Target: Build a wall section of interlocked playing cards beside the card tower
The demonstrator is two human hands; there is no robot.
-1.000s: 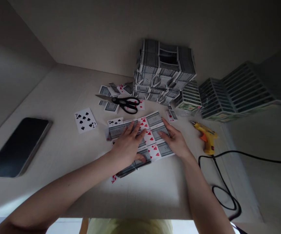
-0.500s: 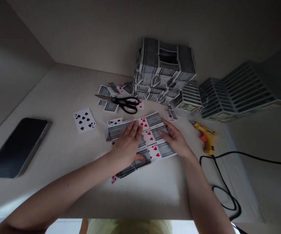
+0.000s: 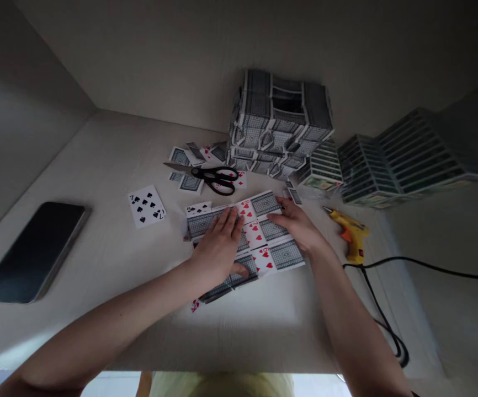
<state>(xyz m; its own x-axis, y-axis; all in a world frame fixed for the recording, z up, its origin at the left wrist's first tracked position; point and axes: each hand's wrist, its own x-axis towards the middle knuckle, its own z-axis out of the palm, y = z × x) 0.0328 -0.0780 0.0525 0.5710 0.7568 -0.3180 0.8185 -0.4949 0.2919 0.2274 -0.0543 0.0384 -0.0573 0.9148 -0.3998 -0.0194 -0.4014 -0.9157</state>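
Note:
A flat sheet of joined playing cards (image 3: 255, 234), with blue-grey backs alternating with red heart faces, lies in front of me. My left hand (image 3: 218, 248) rests on its left part, fingers spread, with the thumb by a tilted strip of card backs (image 3: 230, 281). My right hand (image 3: 295, 223) lies on the sheet's upper right, fingers pointing left. The cards under both palms are hidden. Neither hand visibly grips anything.
A tall card-built structure (image 3: 280, 124) stands beyond the sheet, with stacked card blocks (image 3: 404, 162) to the right. Black scissors (image 3: 214, 180), card scraps (image 3: 185, 160), a seven of spades (image 3: 147, 206), a phone (image 3: 36, 252) and a yellow glue gun (image 3: 349, 234) with black cable (image 3: 392, 331) lie around.
My right hand has slid up and left across the sheet, and the sheet's right end has shifted slightly right. My left hand has stayed nearly in place.

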